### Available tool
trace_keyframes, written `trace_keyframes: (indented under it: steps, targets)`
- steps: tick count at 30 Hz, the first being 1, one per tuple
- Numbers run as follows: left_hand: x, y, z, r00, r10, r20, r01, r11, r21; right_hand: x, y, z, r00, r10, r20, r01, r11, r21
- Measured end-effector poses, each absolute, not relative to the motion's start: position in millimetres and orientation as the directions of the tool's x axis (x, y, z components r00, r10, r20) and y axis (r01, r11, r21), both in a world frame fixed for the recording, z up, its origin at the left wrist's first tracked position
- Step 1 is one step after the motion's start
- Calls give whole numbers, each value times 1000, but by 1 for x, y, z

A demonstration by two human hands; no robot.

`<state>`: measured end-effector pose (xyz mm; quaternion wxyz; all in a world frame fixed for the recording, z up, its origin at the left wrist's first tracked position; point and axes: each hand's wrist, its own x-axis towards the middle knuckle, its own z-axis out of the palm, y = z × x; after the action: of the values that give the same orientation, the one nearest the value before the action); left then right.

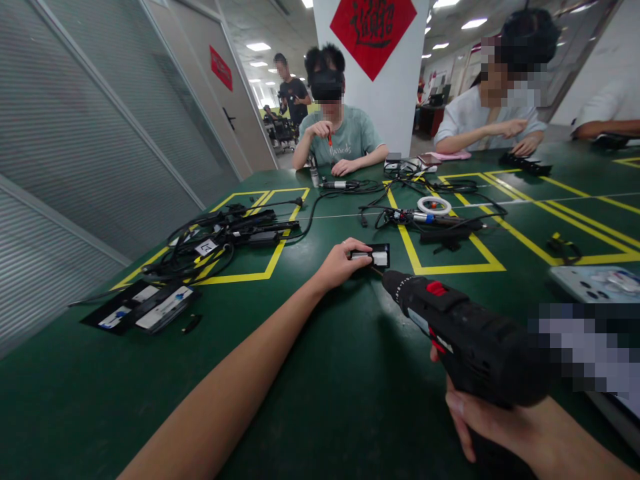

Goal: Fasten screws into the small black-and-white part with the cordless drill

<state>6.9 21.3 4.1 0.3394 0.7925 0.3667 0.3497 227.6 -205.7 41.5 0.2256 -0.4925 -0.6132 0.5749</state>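
Note:
My left hand (343,265) is closed on a small black part with a silvery-white strip (381,257), pressing it against the green table (320,373). My right hand (493,417) grips a black cordless drill (465,327) with red switches, at the lower right. The drill points away and to the left, and its thin bit (376,271) reaches the near edge of the part, close to my left fingertips. Whether the bit touches a screw is too small to tell.
Tangled black cables and parts (235,233) lie at the left, near black-and-white plates (165,307). More cables and a white ring (434,205) lie ahead. A blue case (600,283) is at the right. Two people (345,137) (493,120) sit across the table.

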Motion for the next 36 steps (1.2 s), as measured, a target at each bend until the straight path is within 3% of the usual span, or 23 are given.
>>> trace_keyframes:
  steps: [10, 20, 26, 36]
  targets:
    - [8, 20, 6, 480, 824, 302, 330, -488, 808, 231, -206, 35, -444, 859, -255, 355, -92, -930]
    - [9, 20, 6, 469, 831, 298, 337, -480, 810, 232, -208, 24, -433, 856, -283, 312, -152, -938]
    - [9, 19, 7, 467, 830, 304, 336, -485, 808, 232, -208, 29, -406, 857, -317, 306, -199, -931]
    - [8, 20, 7, 471, 830, 300, 343, -485, 804, 225, -206, 43, -394, 877, -274, 338, -139, -931]
